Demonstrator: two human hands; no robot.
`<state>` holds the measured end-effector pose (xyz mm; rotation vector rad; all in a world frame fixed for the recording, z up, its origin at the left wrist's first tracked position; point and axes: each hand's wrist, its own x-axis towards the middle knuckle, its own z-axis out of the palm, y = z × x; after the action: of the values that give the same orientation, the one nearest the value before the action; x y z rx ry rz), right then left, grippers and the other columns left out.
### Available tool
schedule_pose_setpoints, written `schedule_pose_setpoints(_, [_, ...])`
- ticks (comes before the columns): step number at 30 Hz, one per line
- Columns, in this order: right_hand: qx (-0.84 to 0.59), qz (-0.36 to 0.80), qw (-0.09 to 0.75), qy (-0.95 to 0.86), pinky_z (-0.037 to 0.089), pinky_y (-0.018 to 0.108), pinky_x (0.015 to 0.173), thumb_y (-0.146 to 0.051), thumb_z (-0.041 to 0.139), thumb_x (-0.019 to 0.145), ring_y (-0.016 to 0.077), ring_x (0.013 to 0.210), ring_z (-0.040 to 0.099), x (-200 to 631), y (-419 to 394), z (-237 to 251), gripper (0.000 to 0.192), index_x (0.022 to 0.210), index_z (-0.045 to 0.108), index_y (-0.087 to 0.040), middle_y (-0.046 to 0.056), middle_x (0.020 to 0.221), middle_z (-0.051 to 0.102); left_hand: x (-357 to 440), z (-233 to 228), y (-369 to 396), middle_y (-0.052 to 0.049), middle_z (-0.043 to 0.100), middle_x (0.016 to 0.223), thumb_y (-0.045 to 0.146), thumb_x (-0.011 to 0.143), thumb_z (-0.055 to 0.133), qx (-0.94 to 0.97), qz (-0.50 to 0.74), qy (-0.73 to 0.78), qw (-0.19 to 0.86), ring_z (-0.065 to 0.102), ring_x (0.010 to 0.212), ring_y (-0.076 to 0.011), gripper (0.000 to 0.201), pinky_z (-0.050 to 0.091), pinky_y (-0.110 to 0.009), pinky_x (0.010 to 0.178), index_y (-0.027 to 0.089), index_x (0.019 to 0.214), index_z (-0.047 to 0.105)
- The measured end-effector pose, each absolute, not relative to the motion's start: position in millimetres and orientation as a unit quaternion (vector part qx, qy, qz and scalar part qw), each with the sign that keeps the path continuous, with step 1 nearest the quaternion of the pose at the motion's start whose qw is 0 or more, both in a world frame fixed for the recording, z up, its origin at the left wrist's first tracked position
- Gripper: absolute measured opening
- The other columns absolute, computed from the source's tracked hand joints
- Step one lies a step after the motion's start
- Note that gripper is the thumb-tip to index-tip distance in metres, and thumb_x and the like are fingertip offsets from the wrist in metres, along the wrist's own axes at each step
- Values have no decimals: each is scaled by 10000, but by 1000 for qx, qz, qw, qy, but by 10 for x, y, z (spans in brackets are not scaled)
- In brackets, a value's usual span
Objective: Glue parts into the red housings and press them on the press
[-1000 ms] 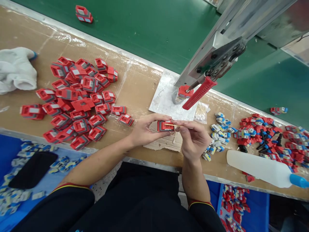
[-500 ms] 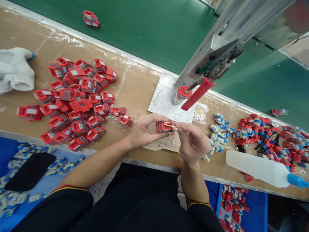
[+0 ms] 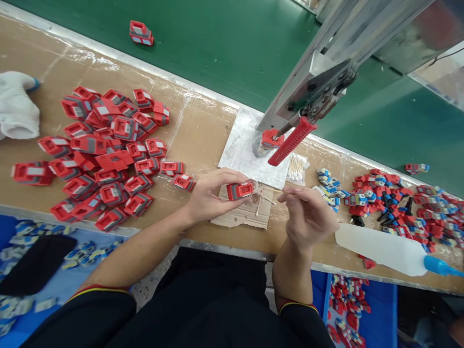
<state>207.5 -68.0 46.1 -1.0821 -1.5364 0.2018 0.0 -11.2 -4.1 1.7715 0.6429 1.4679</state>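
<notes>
Between thumb and fingers, my left hand (image 3: 209, 194) grips a red and grey toy vehicle body (image 3: 239, 191), its hollow side facing up. My right hand (image 3: 308, 212) pinches a cotton swab (image 3: 271, 189), which points left toward the toy but stands apart from it. Below them on the bench lies a torn piece of cardboard (image 3: 237, 218) with loose swabs and small clear rings on it. Just beyond, a bag of cotton swabs (image 3: 297, 169) sits beside a metal plate (image 3: 237, 145).
A clamp with a red handle (image 3: 293, 141) stands over another red toy part (image 3: 271, 138). Many red bodies (image 3: 108, 152) are heaped at left, near a white glove (image 3: 18, 106). At right are blue-white parts (image 3: 328, 186), mixed red parts (image 3: 380, 193) and a squeeze bottle (image 3: 380, 249). A green belt (image 3: 217, 43) runs behind.
My right hand has drawn the swab away from the toy to the right. My left hand still holds the toy body; the view has shifted slightly.
</notes>
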Motion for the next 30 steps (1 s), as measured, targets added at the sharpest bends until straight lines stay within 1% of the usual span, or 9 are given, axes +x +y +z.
schedule_pose_setpoints(2, [-472,109,534,-692,639,307,647,-64,719,911,179,747,778,2190,-687,485,329,1119,795,-309,0,880,815,-10,-46,-108,-96,829,1042,209,808,896,689,571,257,365,802,969,-210,313,671,-337,892,204,1095,773])
schedule_pose_setpoints(6, [-474,179,330,-796,629,263,696,-129,676,962,160,789,782,2299,-674,418,201,1039,808,-261,33,919,831,-27,-53,-98,-98,826,1085,234,830,882,690,560,273,368,799,1003,-211,306,667,-345,925,208,1115,775])
schedule_pose_setpoints(8, [-477,197,299,-802,620,253,696,-152,656,979,156,792,780,2303,-670,371,191,1029,810,-253,39,916,833,-29,-52,-92,-97,826,1087,240,836,878,694,556,275,365,799,1005,-209,305,665,-338,924,205,1122,775])
schedule_pose_setpoints(10, [-487,198,335,-782,614,263,676,-136,663,966,155,762,768,2292,-676,362,195,1020,806,-258,29,887,828,-25,-45,-86,-95,825,1072,234,837,878,699,554,272,360,799,986,-203,303,666,-323,902,200,1120,776])
schedule_pose_setpoints(17, [-468,232,616,-589,595,276,560,-210,747,939,170,735,768,2044,-673,440,82,987,764,-273,10,833,801,3,-17,-102,-104,826,1067,174,834,874,727,546,240,340,805,1002,-200,313,672,-310,905,198,1129,771])
schedule_pose_setpoints(19, [-469,272,630,-555,599,277,542,-282,738,961,182,757,783,1935,-651,415,26,976,745,-261,18,845,800,3,-15,-109,-107,826,1087,164,834,872,731,542,233,344,807,1021,-207,325,673,-318,921,206,1140,770])
schedule_pose_setpoints(23, [-468,337,619,-534,615,280,547,-361,743,965,167,677,765,1828,-627,345,119,956,716,-245,12,842,793,-2,-10,-112,-107,826,1103,157,826,876,728,540,229,355,811,1029,-221,356,678,-332,918,221,1159,768])
schedule_pose_setpoints(26, [-466,358,608,-534,618,273,558,-341,749,963,142,618,733,1834,-635,316,103,958,718,-243,7,854,798,-2,-5,-112,-107,826,1099,158,829,876,726,543,229,355,811,1027,-218,354,679,-331,918,223,1160,768])
schedule_pose_setpoints(30, [-461,354,608,-541,638,268,607,-289,764,952,156,713,773,1853,-649,313,47,963,747,-247,13,882,812,5,-8,-114,-106,828,1091,160,825,879,719,550,231,357,810,1023,-217,347,678,-329,920,215,1151,773])
